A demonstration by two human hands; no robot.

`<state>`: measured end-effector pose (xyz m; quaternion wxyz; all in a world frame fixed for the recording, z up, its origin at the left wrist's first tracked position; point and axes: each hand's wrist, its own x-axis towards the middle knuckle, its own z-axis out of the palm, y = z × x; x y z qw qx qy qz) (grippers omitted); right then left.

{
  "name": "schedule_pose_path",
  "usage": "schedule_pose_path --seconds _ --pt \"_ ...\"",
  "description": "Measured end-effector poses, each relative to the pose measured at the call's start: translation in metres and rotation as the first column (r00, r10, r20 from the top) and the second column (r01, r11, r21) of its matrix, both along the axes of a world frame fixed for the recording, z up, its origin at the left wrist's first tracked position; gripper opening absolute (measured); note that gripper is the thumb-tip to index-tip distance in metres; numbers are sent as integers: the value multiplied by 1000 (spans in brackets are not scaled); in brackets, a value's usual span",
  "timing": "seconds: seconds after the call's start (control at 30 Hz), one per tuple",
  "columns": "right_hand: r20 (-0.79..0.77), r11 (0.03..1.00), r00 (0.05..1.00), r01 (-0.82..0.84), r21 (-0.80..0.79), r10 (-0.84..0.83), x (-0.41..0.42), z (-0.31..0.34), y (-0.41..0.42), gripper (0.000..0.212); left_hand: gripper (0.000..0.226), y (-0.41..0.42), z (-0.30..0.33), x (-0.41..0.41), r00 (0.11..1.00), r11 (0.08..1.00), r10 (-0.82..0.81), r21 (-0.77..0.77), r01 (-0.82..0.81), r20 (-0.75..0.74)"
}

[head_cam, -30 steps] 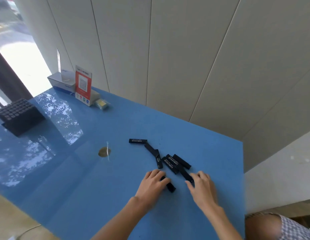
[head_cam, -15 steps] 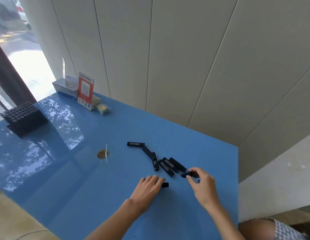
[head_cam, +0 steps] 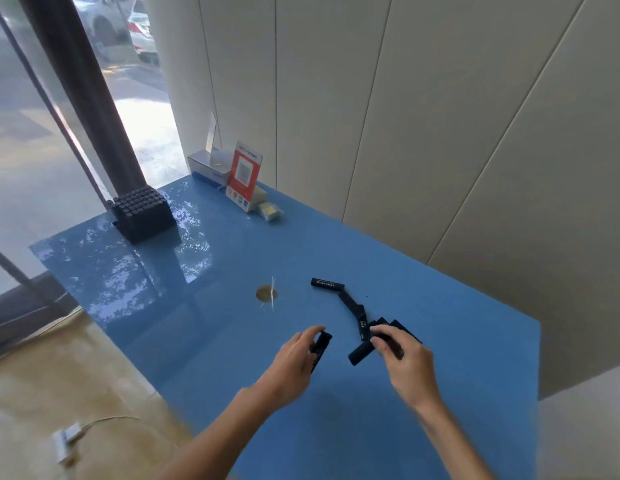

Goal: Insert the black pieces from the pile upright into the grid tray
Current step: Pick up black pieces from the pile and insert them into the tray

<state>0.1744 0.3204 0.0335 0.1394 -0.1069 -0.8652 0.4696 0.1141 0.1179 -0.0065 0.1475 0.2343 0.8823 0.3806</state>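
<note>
- Black grid tray (head_cam: 142, 214) stands at the blue table's (head_cam: 204, 341) far left.
- Left hand (head_cam: 294, 358) grips one black piece (head_cam: 320, 348).
- Pile (head_cam: 357, 315) lies mid-table.
- Right hand (head_cam: 405, 358) pinches another piece (head_cam: 361, 353).

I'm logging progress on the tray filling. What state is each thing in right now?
Left hand: holds one black piece, lifted.
Right hand: grips another black piece.
Pile: remaining black pieces lying flat on the blue table.
Grid tray: at the far left corner, slots look largely filled with upright pieces.
Red sign: standing upright.
</note>
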Motion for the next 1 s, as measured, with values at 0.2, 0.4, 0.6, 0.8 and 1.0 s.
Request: schedule_pose_path --seconds 0.2,0.4,0.6,0.8,1.0 --pt "101 990 991 -97 105 87 -15 5 -52 32 49 -55 6 -14 999 995 34 92 -34 -2" --pt "128 934 983 -167 317 132 -43 9 -125 19 46 -134 27 -35 998 986 53 155 -55 18" --pt "70 961 985 -168 219 156 -81 24 -222 14 57 -232 41 -65 997 984 77 158 -77 0" --pt "52 989 991 -124 74 120 -111 31 -300 23 55 -309 48 -90 995 983 100 154 -96 -19" --pt "34 991 990 -134 6 134 -145 32 -341 21 56 -353 42 -120 991 969 129 215 -122 -21"
